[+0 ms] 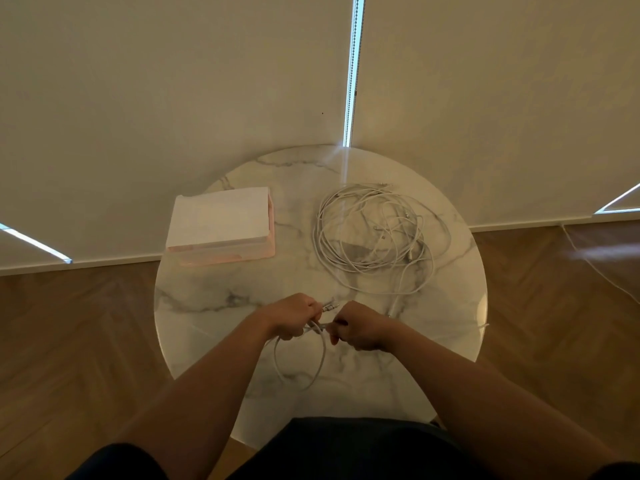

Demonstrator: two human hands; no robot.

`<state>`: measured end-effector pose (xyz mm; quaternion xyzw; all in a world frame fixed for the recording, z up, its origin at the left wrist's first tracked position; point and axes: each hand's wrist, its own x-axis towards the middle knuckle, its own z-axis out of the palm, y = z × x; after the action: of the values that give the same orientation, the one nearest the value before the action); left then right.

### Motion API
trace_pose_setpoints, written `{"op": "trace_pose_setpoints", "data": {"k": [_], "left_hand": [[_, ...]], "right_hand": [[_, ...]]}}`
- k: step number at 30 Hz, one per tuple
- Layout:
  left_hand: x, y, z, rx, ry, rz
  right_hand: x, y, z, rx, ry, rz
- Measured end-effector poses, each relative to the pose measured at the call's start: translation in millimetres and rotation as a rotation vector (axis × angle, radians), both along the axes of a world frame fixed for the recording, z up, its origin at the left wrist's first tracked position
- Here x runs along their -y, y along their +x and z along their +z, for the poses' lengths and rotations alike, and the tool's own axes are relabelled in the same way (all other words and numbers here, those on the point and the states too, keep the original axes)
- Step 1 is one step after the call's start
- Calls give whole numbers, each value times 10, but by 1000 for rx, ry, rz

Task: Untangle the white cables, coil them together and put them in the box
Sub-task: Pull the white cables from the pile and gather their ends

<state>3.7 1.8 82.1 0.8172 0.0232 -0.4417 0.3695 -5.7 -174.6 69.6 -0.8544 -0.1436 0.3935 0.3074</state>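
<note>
on the tabletop [242,299] the box [221,225] sits at far left, the tangled cables [374,233] far right; both hands hold a cable loop [304,358] near the front edge.

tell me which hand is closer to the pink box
Left. The left hand sits nearer the camera than the pink box, a little to its right; the right hand is beside the left, farther right.
</note>
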Motion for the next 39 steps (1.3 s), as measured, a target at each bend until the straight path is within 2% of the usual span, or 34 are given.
{"op": "trace_pose_setpoints", "data": {"k": [2,5,8,11,13,17,19,22,24,25,28,30,33,39], "left_hand": [[2,-3,-25,-5,8,-40],[-154,71,-1,96,89,-96],[-534,186,118,179,126,38],[-776,224,195,156,43,256],[-733,208,168,109,-21,324],[-535,161,99,106,-44,259],[-487,161,120,162,-13,267],[-521,187,129,265,8,408],[-560,204,150,265,-123,561],[-569,219,163,240,-223,645],[-555,246,252,184,-460,791],[-537,267,308,173,-567,865],[-577,302,346,164,-683,974],[-696,319,348,137,-827,1076]], "right_hand": [[-8,3,-1,42,10,23],[160,25,-52,22,-56,42],[641,-38,-197,-117,-240,102],[937,-189,-336,-203,-355,106],[884,-206,-337,-187,-345,95],[574,-157,-266,-136,-257,32],[542,-134,-165,-114,-377,98],[798,-180,-247,-364,-735,252],[982,-198,-446,-460,-934,305],[1022,-198,-521,-442,-1005,311],[905,-140,-384,-59,-889,260],[762,-94,-394,70,-732,269],[594,-164,-498,65,-569,269],[545,-392,-615,41,-562,302]]}}
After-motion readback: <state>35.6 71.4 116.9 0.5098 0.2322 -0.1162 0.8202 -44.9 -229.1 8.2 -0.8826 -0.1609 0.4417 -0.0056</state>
